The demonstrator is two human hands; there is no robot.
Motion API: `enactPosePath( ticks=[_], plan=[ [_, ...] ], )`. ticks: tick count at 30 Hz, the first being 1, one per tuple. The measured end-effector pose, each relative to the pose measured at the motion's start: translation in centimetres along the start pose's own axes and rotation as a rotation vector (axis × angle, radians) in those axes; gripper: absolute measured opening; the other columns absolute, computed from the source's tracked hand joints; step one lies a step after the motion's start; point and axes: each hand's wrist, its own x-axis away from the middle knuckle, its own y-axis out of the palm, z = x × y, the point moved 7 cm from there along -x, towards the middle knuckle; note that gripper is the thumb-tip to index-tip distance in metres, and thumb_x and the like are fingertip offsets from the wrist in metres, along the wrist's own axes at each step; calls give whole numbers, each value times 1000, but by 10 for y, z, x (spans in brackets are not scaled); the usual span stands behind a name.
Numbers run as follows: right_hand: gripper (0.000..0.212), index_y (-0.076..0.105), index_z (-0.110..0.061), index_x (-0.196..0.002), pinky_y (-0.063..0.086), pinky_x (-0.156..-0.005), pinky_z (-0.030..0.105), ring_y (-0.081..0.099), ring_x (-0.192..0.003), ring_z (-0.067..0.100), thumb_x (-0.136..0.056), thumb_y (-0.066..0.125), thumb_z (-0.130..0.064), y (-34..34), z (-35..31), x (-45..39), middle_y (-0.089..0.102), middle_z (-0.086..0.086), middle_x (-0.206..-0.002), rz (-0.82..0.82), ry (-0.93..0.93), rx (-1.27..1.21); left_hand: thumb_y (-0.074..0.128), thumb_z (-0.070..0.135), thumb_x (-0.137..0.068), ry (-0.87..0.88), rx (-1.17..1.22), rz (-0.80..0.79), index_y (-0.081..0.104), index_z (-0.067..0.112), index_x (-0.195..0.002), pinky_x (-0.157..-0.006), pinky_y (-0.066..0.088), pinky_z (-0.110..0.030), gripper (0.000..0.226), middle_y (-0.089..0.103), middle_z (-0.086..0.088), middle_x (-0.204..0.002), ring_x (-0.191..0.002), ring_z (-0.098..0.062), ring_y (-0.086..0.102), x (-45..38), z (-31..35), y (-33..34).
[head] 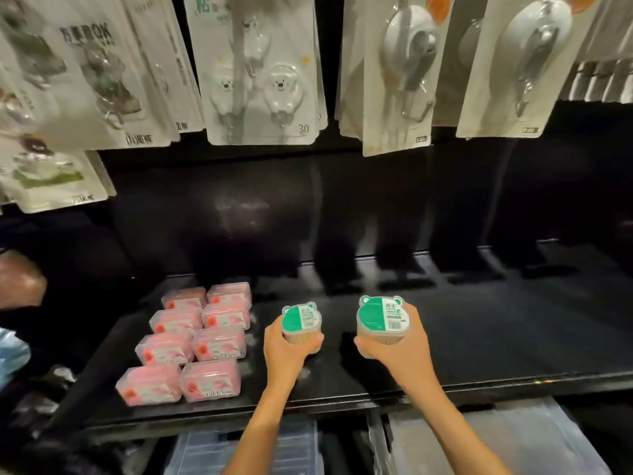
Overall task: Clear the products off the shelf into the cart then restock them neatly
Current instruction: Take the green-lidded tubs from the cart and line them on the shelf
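Observation:
My left hand (pixel 286 347) grips a small clear tub with a green and white bear-eared lid (pixel 301 318) over the black shelf (pixel 479 337). My right hand (pixel 400 347) grips a second, slightly larger-looking tub of the same kind (pixel 382 317) a little to the right. Both tubs are upright, just above or on the shelf surface; I cannot tell which. To the left, several pink boxed products (pixel 191 341) stand in two neat columns on the shelf.
Packs of adhesive hooks (pixel 260 73) hang on pegs above the shelf, with more packs at the left (pixel 51 173) and right (pixel 524 63). Clear plastic bins (pixel 513 437) sit below the shelf's front edge. A blurred shape (pixel 17 279) shows at the far left.

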Motion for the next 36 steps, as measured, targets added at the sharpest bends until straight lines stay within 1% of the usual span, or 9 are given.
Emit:
enactPosePath(
  ticks=[6,11,16,22,25,29,31,33,36],
  plan=[
    [78,43,-25,-118,45,-77,12,61,-89,-5,-58,86,0,15,13,-19,62,-11,-103,0,33,18,86,11,-58,-68,2,11,67,25,-86,-56,41,-2,37,70,11,-78,-70,6,64,-35,-11,9],
    [77,44,-23,-118,48,-76,12,62,-87,-3,-59,86,1,22,20,-37,63,-9,-101,3,52,27,86,12,-60,-102,29,51,61,27,-91,-56,39,1,43,62,17,-80,-73,6,57,-70,-16,15],
    [73,45,-17,-117,48,-69,8,61,-76,-10,-59,82,9,30,22,-53,64,-6,-96,18,56,-1,88,17,-59,-110,33,73,65,18,-101,-68,44,-14,48,67,4,-92,-83,-9,64,-96,-25,22],
    [71,44,-15,-116,45,-55,5,58,-68,-15,-62,78,15,38,26,-60,60,-5,-94,13,83,-36,87,20,-58,-56,-1,54,64,21,-111,-83,50,-26,58,68,3,-102,-91,-11,64,-110,-33,30],
    [72,44,-18,-115,45,-60,4,59,-73,-14,-61,81,11,39,33,-62,61,-6,-96,23,94,-19,88,24,-57,-72,-19,36,62,21,-115,-87,51,-28,63,67,2,-106,-96,-13,64,-112,-39,32],
    [72,46,-17,-116,46,-60,6,61,-78,-6,-60,81,11,40,35,-65,62,-3,-100,19,103,-24,85,50,-47,-117,-59,9,50,18,-129,-97,49,-39,95,60,0,-123,-112,-16,58,-110,-45,27],
    [70,46,-15,-116,46,-55,6,61,-76,-5,-61,79,15,40,33,-67,61,-2,-99,13,108,-44,88,43,-54,-157,-76,34,37,12,-142,-108,39,-42,107,45,-5,-142,-129,-21,46,-95,-44,18],
    [69,46,-15,-115,46,-53,6,60,-77,-2,-63,78,16,40,31,-70,61,-1,-98,6,108,-54,86,30,-65,-131,-48,126,36,8,-141,-110,35,-42,94,42,-8,-144,-131,-23,42,-70,-41,4],
    [65,46,-15,-113,45,-52,5,60,-71,-8,-64,77,16,41,32,-75,60,-2,-96,-6,110,-52,72,28,-81,143,-59,189,52,9,-127,-109,35,-34,53,51,-2,-131,-124,-19,46,-29,-30,-8]
  ],
)
